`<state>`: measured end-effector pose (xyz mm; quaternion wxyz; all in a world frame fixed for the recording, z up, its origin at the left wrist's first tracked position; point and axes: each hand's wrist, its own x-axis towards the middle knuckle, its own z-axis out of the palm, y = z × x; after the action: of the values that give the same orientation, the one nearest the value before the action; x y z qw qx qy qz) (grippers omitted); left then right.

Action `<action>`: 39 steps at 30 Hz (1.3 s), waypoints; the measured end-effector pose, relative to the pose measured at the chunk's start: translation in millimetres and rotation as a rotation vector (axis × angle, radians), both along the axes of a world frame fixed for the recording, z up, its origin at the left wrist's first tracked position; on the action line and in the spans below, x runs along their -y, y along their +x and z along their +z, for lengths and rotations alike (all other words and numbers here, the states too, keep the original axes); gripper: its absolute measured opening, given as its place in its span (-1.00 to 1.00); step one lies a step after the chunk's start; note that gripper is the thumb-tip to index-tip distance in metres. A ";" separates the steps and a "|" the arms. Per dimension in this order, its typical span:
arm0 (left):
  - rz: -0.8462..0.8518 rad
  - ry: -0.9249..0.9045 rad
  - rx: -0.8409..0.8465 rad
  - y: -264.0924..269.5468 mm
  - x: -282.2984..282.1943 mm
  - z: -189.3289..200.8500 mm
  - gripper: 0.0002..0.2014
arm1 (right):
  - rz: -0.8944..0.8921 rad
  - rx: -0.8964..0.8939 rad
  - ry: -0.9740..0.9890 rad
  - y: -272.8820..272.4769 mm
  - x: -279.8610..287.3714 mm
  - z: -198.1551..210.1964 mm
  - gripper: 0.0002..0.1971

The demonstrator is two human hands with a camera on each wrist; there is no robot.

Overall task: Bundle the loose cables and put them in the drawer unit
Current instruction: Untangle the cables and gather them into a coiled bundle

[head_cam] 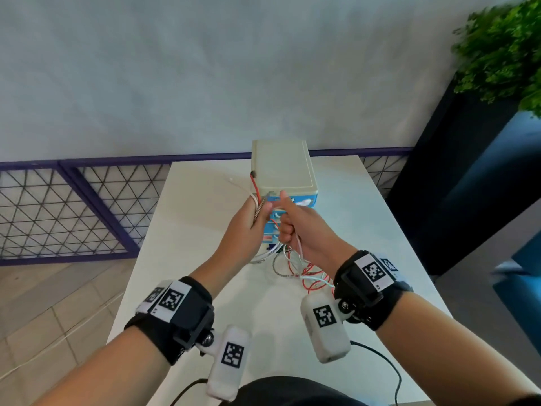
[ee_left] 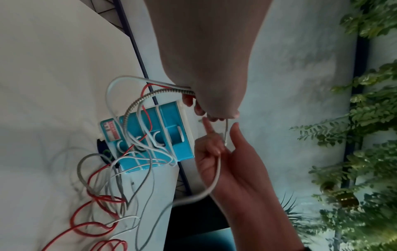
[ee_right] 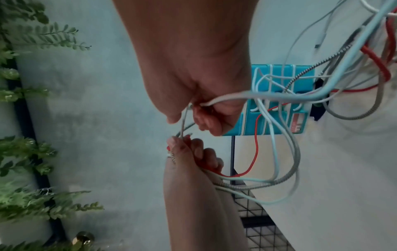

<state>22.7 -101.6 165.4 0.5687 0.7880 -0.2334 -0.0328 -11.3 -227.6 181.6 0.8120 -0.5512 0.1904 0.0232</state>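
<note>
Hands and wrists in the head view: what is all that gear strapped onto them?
Both forearms are bare, with no sleeves or gloves. Each wrist wears a wide black band carrying white tags printed with black square codes. A rounded white pod, also with a code, hangs from each band on a black bracket: one under the left wrist, one under the right wrist. A thin black cable trails from the right pod.

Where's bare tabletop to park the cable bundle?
Bare: table left of the drawer unit, and the strip right of it. Crowded: cables piled before the drawers, under the left hand and right hand.
</note>
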 end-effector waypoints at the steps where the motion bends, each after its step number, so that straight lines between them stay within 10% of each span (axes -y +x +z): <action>1: -0.064 0.007 -0.006 -3.2 -0.3 -3.0 -0.71 | -0.028 0.016 -0.003 2.3 1.1 0.5 -0.47; 11: -0.443 0.341 0.063 -27.6 1.6 -2.4 -0.79 | 0.259 0.036 -0.391 9.1 15.6 14.6 -0.75; 18: -0.284 0.509 0.416 -31.0 4.9 -2.8 -0.74 | 0.267 -0.082 -0.848 12.0 13.8 5.1 -0.42; 23: -0.225 0.733 0.718 -24.7 5.4 -26.1 -0.84 | 0.492 -0.093 -0.909 5.2 24.5 -5.0 -0.73; 29: -0.385 0.304 0.083 -7.3 -3.0 -14.3 -0.58 | 0.198 0.090 -0.444 7.0 27.2 -7.8 -0.66; 34: -0.056 -0.102 -0.293 8.4 9.2 8.1 -0.69 | 0.283 0.164 -0.226 -1.0 23.7 4.5 -0.59; 39: -0.105 -0.176 -0.393 20.3 26.2 18.4 -0.06 | 0.384 0.116 -0.278 -9.1 13.0 8.8 -0.67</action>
<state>43.0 -127.8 183.8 0.6672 0.7007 -0.1609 -0.1949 -20.3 -240.6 190.4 0.7187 -0.6840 0.0366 0.1192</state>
